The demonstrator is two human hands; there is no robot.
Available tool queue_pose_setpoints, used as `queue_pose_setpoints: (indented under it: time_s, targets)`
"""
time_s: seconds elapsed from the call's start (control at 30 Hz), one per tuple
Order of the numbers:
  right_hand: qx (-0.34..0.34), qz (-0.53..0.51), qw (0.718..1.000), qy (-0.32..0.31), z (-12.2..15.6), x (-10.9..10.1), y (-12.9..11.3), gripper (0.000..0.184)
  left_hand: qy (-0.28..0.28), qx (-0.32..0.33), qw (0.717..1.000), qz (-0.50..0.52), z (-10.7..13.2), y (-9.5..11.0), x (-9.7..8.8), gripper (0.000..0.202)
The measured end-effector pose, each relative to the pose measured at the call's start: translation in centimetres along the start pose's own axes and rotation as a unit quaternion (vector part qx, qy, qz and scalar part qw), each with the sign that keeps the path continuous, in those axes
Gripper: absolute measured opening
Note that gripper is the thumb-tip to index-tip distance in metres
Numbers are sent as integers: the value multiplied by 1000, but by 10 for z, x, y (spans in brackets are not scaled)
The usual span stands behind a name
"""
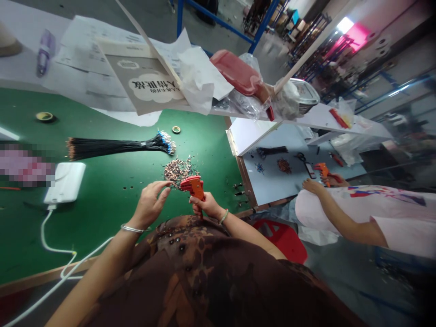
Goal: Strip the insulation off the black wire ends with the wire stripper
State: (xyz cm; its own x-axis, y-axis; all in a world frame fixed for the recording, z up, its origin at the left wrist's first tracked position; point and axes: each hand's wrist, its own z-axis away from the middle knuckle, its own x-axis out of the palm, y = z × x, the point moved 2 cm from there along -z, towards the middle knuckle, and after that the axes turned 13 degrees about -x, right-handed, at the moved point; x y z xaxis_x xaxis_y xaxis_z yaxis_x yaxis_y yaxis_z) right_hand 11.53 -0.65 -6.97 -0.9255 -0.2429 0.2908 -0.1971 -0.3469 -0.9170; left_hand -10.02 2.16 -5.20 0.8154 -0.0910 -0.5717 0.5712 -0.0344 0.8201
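My right hand (206,206) is wrapped round the handles of an orange crimping tool (194,186), held just above the green table (112,186). My left hand (151,202) sits beside the tool's head, fingers curled in a pinch towards it; whatever it pinches is too small to make out. Just beyond both hands lies a heap of small copper terminals (177,169). Farther back, a bundle of black wires (112,146) with blue-tipped ends lies across the table.
A white power bank (66,181) with a white cable lies at the left. Two tape rolls (44,116) sit farther back. Papers and plastic bags cover the shelf (340,122) behind. At the right, another person (340,218) works with an orange tool (323,171) on a grey table.
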Motion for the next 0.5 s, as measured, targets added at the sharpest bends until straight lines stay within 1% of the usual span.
queue_pose_setpoints:
  time_s: [0.1, 0.17, 0.23, 0.33, 0.4, 0.5]
  targets:
    - [-2, -5, 1000, 24, 1, 1, 4, 52, -32, -20, 999, 24, 0, 2, 7, 39]
    - [3, -10, 1000, 24, 3, 1, 7, 51, -41, -20, 998, 44, 1, 6, 10, 38]
    - [12, -17, 1000, 1, 5, 2, 9, 48, -42, -11, 997, 56, 2, 9, 11, 36]
    - [10, -17, 998, -59, 7, 3, 8, 45, -33, -10, 998, 62, 2, 11, 10, 33]
    - [7, -15, 996, -92, 8, 1, 6, 47, -27, -15, 997, 67, 1, 10, 9, 31]
    - [14, -19, 993, -120, 8, -3, 3, 54, -28, -18, 997, 74, 2, 9, 6, 30]
